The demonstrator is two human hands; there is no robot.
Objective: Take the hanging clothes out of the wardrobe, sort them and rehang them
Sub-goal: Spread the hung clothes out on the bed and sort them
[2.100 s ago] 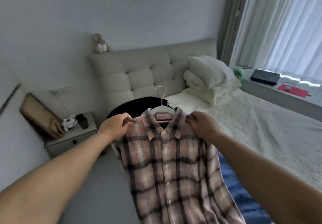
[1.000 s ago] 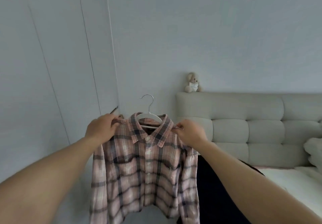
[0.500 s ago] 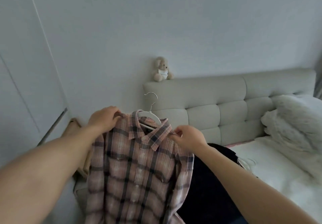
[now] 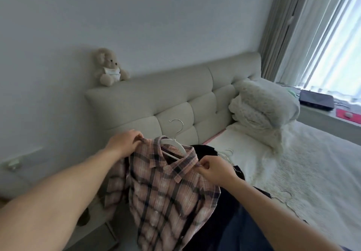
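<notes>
Pink-and-dark plaid button-up shirt [image 4: 168, 198] on a white plastic hanger with a metal hook [image 4: 175, 143], held up in the air over the near corner of the bed, tilted down to the right. Left hand [image 4: 125, 143] gripping the shirt's left shoulder, fingers curled round the cloth. Right hand [image 4: 214, 169] pinching the right shoulder seam between thumb and fingers. Lower hem of the shirt cut off by the bottom edge; left sleeve hanging, partly behind the left forearm.

Behind the shirt, dark garments [image 4: 207, 151] heaped on the white-covered bed [image 4: 312, 172] (number and kind hard to make out, mostly hidden by shirt and right arm). Something blue at bottom right, cut off. A thin pale hanger [image 4: 227, 154] lying on the bed just past the dark heap, faint.

Beige tufted headboard [image 4: 175, 98] against the wall, a small cream teddy bear [image 4: 109, 70] seated on its left end. Folded white bedding [image 4: 263, 108] stacked by the headboard. Dark flat device [image 4: 315, 100] on the window ledge, blurred.
</notes>
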